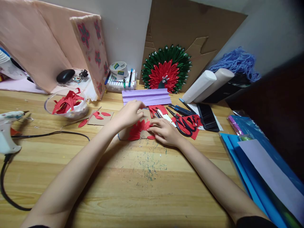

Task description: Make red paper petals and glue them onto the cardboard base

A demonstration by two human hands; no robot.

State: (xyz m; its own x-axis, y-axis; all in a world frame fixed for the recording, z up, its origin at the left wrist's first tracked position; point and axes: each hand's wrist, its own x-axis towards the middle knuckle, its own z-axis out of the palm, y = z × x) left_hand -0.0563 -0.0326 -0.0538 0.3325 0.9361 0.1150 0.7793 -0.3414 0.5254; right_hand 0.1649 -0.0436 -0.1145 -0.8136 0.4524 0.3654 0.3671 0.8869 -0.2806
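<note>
A fan of red paper petals [139, 130] lies on a piece of cardboard [145, 113] on the table in the head view. Over the upper left of the fan is my left hand [131, 114], bent at the wrist; its thumb and forefinger are apart, and the other fingers are partly hidden. From the other side, my right hand [165, 131] rests at the fan's right edge. Its fingers stretch leftward onto the petals, slightly spread. Nothing shows gripped in either hand. Several loose red petals [105, 114] lie on and beside a small cardboard square [102, 120] at the left.
Black-handled scissors [184, 126], red scraps [193, 120] and a black phone [208, 117] lie right of my hands. A clear bowl [48, 104] holds red strips. At far left are a glue gun [7, 129] and its cord. Purple paper [146, 97] lies behind.
</note>
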